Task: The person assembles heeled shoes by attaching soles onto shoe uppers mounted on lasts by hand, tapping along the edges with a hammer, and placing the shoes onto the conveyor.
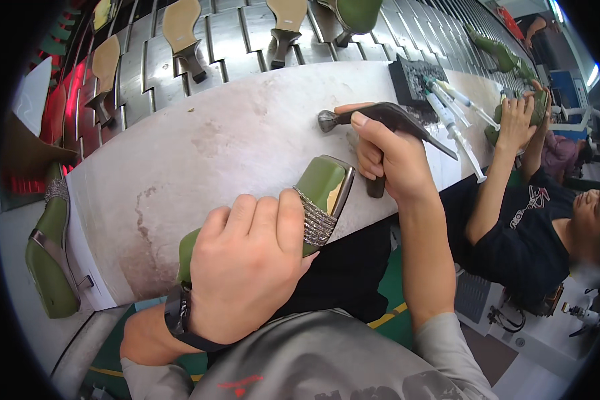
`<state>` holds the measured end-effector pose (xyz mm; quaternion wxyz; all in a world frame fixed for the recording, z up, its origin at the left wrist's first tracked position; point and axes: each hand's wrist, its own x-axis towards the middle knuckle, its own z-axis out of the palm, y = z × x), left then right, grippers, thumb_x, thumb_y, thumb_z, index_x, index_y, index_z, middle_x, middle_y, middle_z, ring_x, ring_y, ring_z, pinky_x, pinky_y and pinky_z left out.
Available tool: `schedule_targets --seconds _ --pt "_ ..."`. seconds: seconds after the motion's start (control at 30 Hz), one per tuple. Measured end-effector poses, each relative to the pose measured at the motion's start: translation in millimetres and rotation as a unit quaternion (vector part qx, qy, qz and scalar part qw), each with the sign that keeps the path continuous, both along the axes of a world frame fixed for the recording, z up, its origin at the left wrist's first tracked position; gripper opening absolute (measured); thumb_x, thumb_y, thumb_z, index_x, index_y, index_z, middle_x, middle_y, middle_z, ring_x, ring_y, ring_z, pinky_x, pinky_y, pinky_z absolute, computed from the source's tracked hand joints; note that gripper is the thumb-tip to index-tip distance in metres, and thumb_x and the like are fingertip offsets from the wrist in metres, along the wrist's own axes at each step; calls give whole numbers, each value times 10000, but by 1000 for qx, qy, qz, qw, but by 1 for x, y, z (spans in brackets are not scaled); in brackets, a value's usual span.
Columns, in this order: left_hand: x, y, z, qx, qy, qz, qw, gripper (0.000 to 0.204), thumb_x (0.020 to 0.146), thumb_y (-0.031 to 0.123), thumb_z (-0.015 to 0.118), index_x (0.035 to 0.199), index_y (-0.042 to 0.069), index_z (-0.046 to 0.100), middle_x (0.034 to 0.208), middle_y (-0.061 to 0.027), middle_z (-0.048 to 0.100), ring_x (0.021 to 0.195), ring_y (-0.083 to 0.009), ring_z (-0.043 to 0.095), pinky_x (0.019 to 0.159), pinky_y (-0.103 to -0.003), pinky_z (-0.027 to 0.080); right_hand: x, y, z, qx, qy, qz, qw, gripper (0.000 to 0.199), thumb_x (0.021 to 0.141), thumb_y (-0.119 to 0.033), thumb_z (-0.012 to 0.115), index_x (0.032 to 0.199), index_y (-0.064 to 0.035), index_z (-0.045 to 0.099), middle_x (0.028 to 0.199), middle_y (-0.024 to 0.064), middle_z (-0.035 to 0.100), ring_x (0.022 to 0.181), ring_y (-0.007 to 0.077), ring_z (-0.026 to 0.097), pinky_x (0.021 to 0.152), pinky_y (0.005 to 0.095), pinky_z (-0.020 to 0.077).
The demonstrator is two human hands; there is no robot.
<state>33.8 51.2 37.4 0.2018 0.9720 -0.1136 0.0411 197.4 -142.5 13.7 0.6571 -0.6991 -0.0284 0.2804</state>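
My left hand (250, 260) is wrapped over a green shoe (319, 179) and holds it on its side at the near edge of the pale worktable. A band of rhinestone rows (318, 227) crosses the shoe just past my fingers. Most of the shoe's middle is hidden under that hand. In my right hand (400, 160), closed round its handle, is a dark cobbler's hammer (388, 117). Its round striking face points left and its narrow tail points right. The hammer is apart from the shoe, up and to its right.
Syringes (452, 127) lean from a black holder (417, 75) beyond my right hand. Tan-soled heeled shoes (182, 28) lie on the slatted metal conveyor (232, 41) along the far side. Another green shoe (52, 263) lies at left. A co-worker (527, 220) at right handles a green shoe.
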Motion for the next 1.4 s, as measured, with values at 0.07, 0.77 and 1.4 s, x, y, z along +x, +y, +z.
schedule_targets --seconds 0.07,0.77,1.4 --pt "0 -1 1 -4 -13 3 1000 774 677 314 917 1286 -48 604 1003 -120 644 881 -293 621 745 -406 487 0 -3 -2 3 -5 -1 1000 381 1053 -241 611 1299 34 704 595 -49 404 458 65 379 473 263 323" --pt "-8 37 65 -361 -171 -53 915 764 761 67 774 1442 -28 442 1382 -239 601 1308 -295 600 1113 -399 465 -73 1 46 98 -155 4 983 328 988 -186 732 1226 39 730 723 13 631 587 66 538 528 253 435" --pt "-42 -6 53 -304 -280 -66 908 698 749 29 725 1406 -61 504 1289 -258 664 1194 -429 686 1055 -541 532 -118 -15 184 -14 -408 212 888 326 830 -79 861 1136 7 789 980 142 813 838 190 798 775 280 619"
